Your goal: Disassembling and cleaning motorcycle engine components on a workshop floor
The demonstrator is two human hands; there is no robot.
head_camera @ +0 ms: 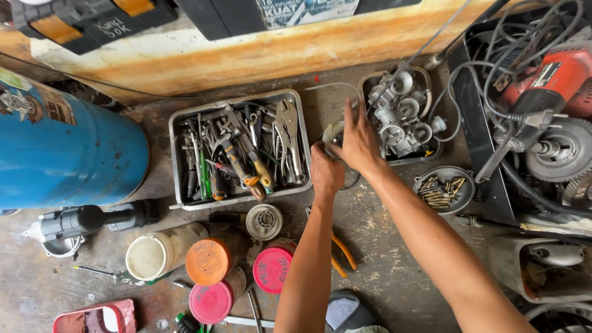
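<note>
Our left hand (325, 174) and right hand (359, 145) both gripping a small round grey metal part (333, 134), just right of the dented steel tray (177, 161) of greasy tools, bumpy carburettors (398, 117) further right

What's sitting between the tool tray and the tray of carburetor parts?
In the head view, both hands, left hand and right hand, holding a small metal part.

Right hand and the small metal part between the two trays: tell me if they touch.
Touching. The head view shows the right hand spread over the small metal part, fingers lying on it, while the left hand grips it from below.
</note>
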